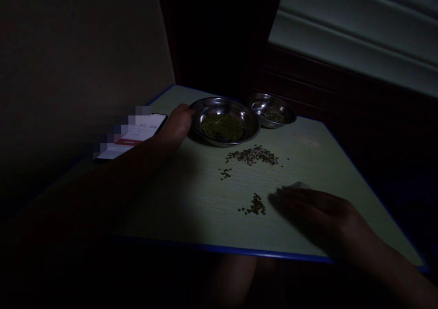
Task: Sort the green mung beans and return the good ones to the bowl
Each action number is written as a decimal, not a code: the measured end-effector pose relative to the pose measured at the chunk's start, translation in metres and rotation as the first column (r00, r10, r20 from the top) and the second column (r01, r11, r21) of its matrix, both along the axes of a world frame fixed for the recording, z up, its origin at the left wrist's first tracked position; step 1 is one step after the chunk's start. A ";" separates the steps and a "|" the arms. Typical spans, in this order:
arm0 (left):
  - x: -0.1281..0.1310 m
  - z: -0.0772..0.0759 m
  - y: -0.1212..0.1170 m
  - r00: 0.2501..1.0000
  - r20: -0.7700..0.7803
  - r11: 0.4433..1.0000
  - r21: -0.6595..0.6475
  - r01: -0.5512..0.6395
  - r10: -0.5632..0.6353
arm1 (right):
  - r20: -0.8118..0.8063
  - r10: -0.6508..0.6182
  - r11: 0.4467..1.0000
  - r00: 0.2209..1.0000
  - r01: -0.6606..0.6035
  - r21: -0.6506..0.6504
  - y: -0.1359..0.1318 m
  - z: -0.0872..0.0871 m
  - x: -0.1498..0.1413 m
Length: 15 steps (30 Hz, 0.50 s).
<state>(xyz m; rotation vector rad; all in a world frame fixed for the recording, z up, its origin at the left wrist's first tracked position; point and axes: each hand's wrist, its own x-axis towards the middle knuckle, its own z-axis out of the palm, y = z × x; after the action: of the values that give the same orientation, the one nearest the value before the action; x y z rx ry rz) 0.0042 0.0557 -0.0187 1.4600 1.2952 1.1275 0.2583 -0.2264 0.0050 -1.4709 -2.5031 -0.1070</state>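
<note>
My left hand (pixel 179 122) is closed at the left rim of a shiny metal bowl (pixel 251 124). Small green beans (pixel 222 127), which look like mung beans, lie inside that bowl. On the table's near right side rests my right hand (pixel 315 206), fingers pressed together and pointing left. A pale, thin flat piece (pixel 299 185) shows behind those fingers; its kind is unclear. Just left of the fingertips is a small cluster of beans (pixel 257 205). Farther back, a larger loose pile (pixel 255 154) mixes beans with paler bits, and a few strays lie beside it.
A second metal bowl (pixel 289 112) with some pale contents stands at the back right, close to the first. A lit phone (pixel 137 133) lies at the left, partly behind my left arm. The pale table (pixel 205 208) has a blue edge. The room is dark.
</note>
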 end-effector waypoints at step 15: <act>-0.001 -0.001 -0.001 1.000 -0.019 1.000 0.004 0.020 -0.020 | 0.036 -0.154 0.985 0.987 0.156 -0.073 0.075 0.010 -0.009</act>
<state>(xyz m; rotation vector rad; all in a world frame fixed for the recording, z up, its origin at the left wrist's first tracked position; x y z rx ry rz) 0.0031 0.0549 -0.0198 1.4870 1.2894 1.1070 0.2497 -0.1517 0.0145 -1.7065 -2.4381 -0.0621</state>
